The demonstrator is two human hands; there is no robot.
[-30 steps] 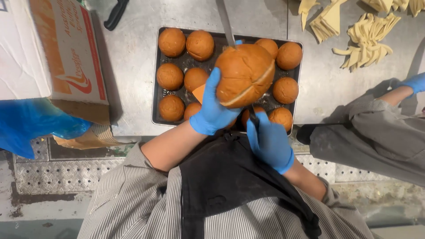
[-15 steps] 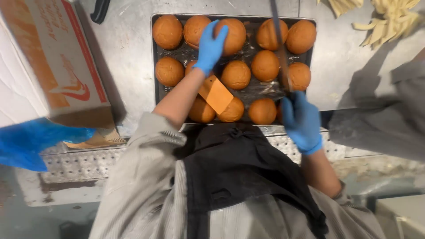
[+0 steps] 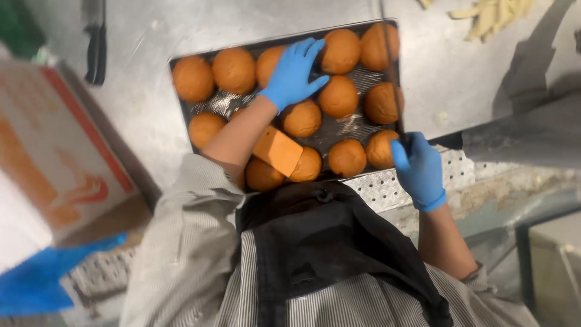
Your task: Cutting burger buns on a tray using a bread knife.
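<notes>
1. Looking down from the head camera, a dark baking tray [image 3: 181, 63] sits on the steel worktop [image 3: 151, 30], near its front edge, and it is filled with round golden-brown buns [image 3: 339, 97] in rough rows.
2. The left hand [image 3: 295, 74], in a blue glove, reaches over the middle of the tray with fingers spread and released, lying flat across the top of a bun in the far row (it grips nothing that I can see).
3. An orange tag or patch [image 3: 277, 149] shows on the bare left forearm, above the buns at the tray's near edge.
4. The right hand [image 3: 419, 169], also blue-gloved, is clenched around the handle of a long knife [image 3: 390, 66] at the tray's near right corner; the thin blade runs away from the person along the tray's right edge, over the outermost buns.
5. The bun closest to that fist [image 3: 381, 148] lies just beside it, at the tray's near right corner.
6. A cardboard box [image 3: 54, 157] with orange print stands at the worktop's left edge, with blue plastic [image 3: 36, 284] below it.
7. Pale strips of food [image 3: 493, 15] lie at the worktop's far right corner, well apart from the tray.
8. A dark-handled tool [image 3: 95, 42] lies at the far left of the worktop.
</notes>
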